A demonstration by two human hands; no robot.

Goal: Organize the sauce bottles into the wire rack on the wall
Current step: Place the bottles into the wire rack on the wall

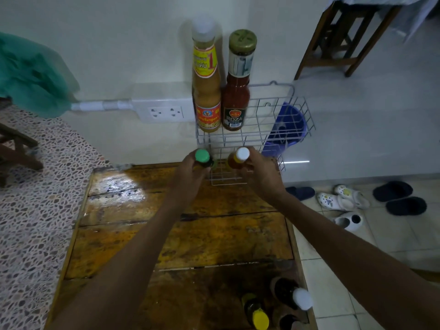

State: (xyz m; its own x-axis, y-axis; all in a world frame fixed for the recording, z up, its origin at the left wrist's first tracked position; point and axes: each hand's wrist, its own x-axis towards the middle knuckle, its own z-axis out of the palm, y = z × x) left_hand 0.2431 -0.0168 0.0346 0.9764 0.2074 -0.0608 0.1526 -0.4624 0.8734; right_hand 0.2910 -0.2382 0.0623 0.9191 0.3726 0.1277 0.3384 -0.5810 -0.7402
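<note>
A white wire rack (285, 115) hangs on the wall with two tiers. In its upper tier stand a tall orange sauce bottle with a white cap (206, 91) and a dark red bottle with an olive cap (237, 91). My left hand (190, 173) grips a dark bottle with a green cap (202, 156) at the front left of the lower tier (228, 179). My right hand (260, 173) grips an amber bottle with a white cap (239, 157) just right of it. Near the bottom edge stand a yellow-capped bottle (258, 315) and a white-capped dark bottle (295, 295) on the wooden table (190, 234).
A white socket strip (164, 111) sits on the wall left of the rack. A blue bucket (288, 125) shows behind the rack. Slippers and shoes (342, 201) lie on the tiled floor at right. A wooden stool (342, 36) stands at top right, green cloth (31, 75) at left.
</note>
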